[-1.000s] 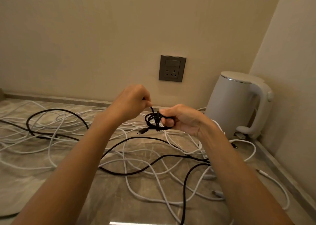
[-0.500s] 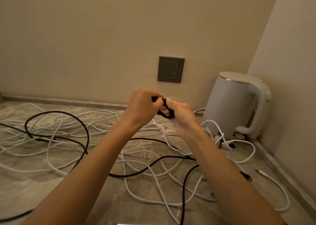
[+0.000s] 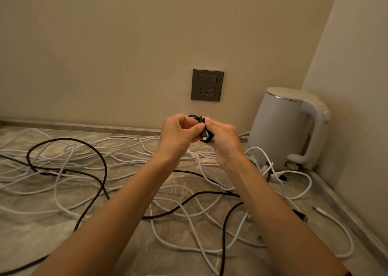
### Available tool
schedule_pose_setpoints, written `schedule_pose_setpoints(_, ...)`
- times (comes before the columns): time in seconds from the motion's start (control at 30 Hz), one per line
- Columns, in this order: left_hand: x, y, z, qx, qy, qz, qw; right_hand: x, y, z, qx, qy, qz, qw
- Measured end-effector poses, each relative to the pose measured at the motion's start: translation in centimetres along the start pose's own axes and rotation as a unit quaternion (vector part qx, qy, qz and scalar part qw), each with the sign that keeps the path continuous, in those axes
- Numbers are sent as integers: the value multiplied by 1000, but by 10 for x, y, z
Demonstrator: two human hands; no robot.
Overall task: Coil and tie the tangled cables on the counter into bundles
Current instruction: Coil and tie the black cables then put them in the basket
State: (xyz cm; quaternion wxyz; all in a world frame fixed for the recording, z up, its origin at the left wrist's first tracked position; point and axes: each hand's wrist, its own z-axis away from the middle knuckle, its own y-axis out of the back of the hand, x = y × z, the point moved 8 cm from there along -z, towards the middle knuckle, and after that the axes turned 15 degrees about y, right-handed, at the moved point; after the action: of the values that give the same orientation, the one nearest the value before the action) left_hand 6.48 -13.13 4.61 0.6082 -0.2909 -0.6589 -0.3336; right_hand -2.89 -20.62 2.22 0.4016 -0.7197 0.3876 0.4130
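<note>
A stone-look desk (image 3: 31, 240), grey-brown with pale marbled veins and a smooth polished face, lies beneath both hands and reaches to a beige wall beyond them.

Loose white cables (image 3: 130, 147) sprawl over it in overlapping loops, thickest below and to the left of the left hand, with more running under the right forearm. Among them lie a few long black cables (image 3: 106, 170), one curving in a wide arc well to the left of the left hand. They are thin, round and matte.

A white electric kettle (image 3: 281, 128), rounded with a thick handle, stands on the desk near the right hand, on its right. A dark grey wall socket (image 3: 207, 85), square and flat, sits above the hands.

The left hand (image 3: 178, 133) and right hand (image 3: 222, 141) are raised above the desk, close together. Both are clamped on a small black cable bundle (image 3: 198, 117). The left thumb and fingers pinch it, and the right fingers curl round its other side. A connector (image 3: 204, 137) with a pale metal tip pokes out between the hands.

The bundle is likely very light and limp, yet springy enough to uncoil if released. The best hold seems to be across the wound middle, pinching all the turns at once. The connector ends are probably the fragile parts, best not bent sharply. The smooth jacket may slip.
</note>
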Motion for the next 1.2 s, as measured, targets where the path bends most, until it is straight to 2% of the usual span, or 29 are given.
schedule_pose_setpoints(0.17,-3,-1,-3,-36,29,-5,999,5,5,0,15,-31,-2,999)
schedule_pose_setpoints(0.27,2,2,-4,-26,-6,-125,992,4,4,1,6,-30,-9,999)
schedule_pose_setpoints(0.37,6,2,-2,-5,-44,-244,969,4,3,1,-10,-31,2,999)
schedule_pose_setpoints(0.47,10,0,-1,-3,-63,-316,947,5,1,2,-23,-32,7,999)
schedule_pose_setpoints(0.67,14,0,-1,-34,-69,-377,923,1,1,-1,-58,17,107,992)
schedule_pose_setpoints(0.8,16,0,-1,-50,-71,-372,924,2,-1,-1,-92,8,87,992)
schedule_pose_setpoints(0.97,22,0,2,0,-106,-402,909,9,-5,3,-123,-52,16,991)
schedule_pose_setpoints(1.1,27,-1,10,51,-148,-434,887,10,-8,5,-142,-50,37,988)
schedule_pose_setpoints(1.2,31,-5,17,85,-198,-451,866,8,-6,4,-128,-47,42,990)
